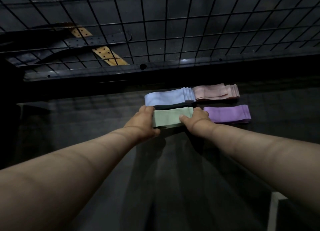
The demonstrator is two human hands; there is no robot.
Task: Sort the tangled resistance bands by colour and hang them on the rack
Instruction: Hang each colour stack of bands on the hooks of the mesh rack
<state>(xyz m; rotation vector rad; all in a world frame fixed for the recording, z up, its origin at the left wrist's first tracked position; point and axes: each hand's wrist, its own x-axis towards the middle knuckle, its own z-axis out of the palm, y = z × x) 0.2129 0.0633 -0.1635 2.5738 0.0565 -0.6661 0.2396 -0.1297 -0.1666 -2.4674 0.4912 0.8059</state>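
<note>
A: At centre frame, the green bands (170, 117) are held as one flat folded stack between both hands. Whether the stack is resting on the dark surface (103, 126) or lifted off it cannot be told.

B: Grip state?

A: The stack's left end is clamped by the left hand (142, 121), fingers curled over the far edge. The right end is gripped by the right hand (197, 120), thumb laid flat on top, fingers wrapped round the end.

B: Other colours?

A: Three more stacks are laid flat. The blue bands (166, 96) are seen just above the green. The pink bands (214, 92) are butted against the blue on the right. The purple bands (226, 113) are placed below the pink, just beside the right hand.

B: Rack?

A: The wire grid rack (155, 22) is spread across the upper frame. Behind it, upper left, a tan perforated strap (110, 56) and a dark strap (97, 40) are seen.
</note>
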